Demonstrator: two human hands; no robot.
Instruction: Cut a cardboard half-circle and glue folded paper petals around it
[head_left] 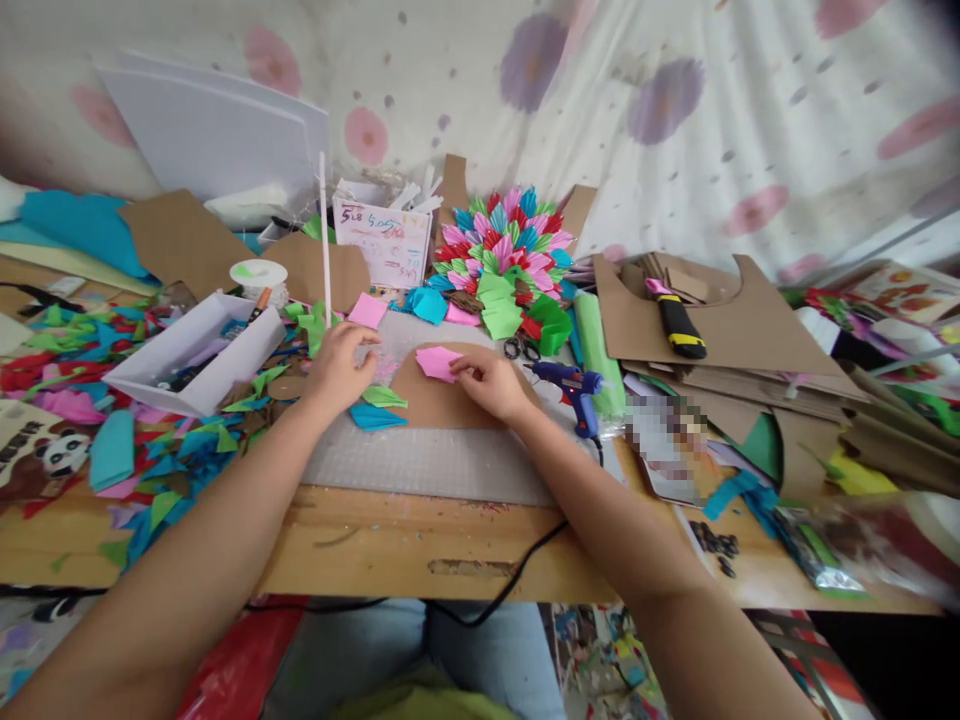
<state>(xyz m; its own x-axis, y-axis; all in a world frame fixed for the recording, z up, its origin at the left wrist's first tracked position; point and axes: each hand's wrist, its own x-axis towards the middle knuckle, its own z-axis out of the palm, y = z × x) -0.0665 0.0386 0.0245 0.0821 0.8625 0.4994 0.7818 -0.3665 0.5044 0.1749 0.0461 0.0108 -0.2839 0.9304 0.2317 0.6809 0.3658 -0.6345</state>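
Observation:
A folded pink paper (437, 362) lies on a brown cardboard piece (442, 400) on the grey mat (435, 462). My right hand (491, 385) pinches the pink paper's right edge, fingers closed on it. Left of the cardboard, my left hand (339, 368) rests with its fingers curled over small scraps; what they hold is hidden. A folded green paper (384, 397) and a blue one (373, 416) lie just below the left hand.
A blue glue gun (571, 386) lies right of my right hand, its cord running off the table edge. A multicoloured paper fan ornament (504, 255) stands behind. A white tray (196, 352), a white stick (325, 235), cardboard sheets (720, 320) and paper scraps crowd both sides.

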